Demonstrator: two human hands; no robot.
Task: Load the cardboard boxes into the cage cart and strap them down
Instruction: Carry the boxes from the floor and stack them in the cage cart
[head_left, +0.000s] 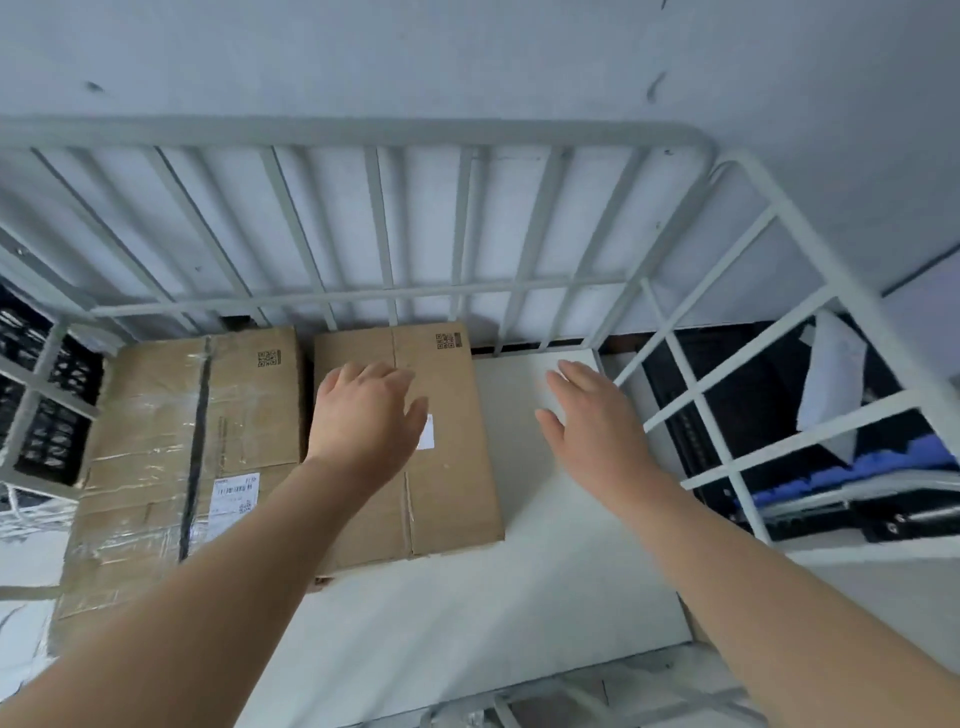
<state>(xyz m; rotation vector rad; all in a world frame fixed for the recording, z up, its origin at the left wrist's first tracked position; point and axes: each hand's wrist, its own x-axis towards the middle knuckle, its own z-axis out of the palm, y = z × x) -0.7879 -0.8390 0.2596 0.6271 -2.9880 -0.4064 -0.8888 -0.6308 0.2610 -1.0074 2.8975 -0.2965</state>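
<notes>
**Q:** Where are the cardboard boxes?

**A:** Both lie flat inside the cage cart (363, 130), side by side against its back grille, in the centre-left of the frame. The taped box (192, 457) is on the left and the plain box (452, 483) is just beside it on the right, with a narrow gap between them.

**Q:** What do they look like?

**A:** The taped box is brown and wrapped in glossy clear film. A dark strip runs along its centre seam, and a white shipping label (234, 493) sits near its lower right. The plain box is smaller and cleaner, and its centre seam is visible. Each box has a black QR print at its upper right corner.

**Q:** What are the hands doing?

**A:** The left hand (363, 415) is spread over the top of the plain box with relaxed fingers, gripping nothing. Whether it touches the cardboard cannot be told. The right hand (592, 415) is flat with straight fingers, over the bare white cart floor (519, 597) to the right of the plain box. It holds nothing. The two hands are apart.

**Q:** What surrounds the cart?

**A:** Black crates (52, 415) show through the bars at the left edge of the frame. A pale wall (467, 52) fills the top.
</notes>
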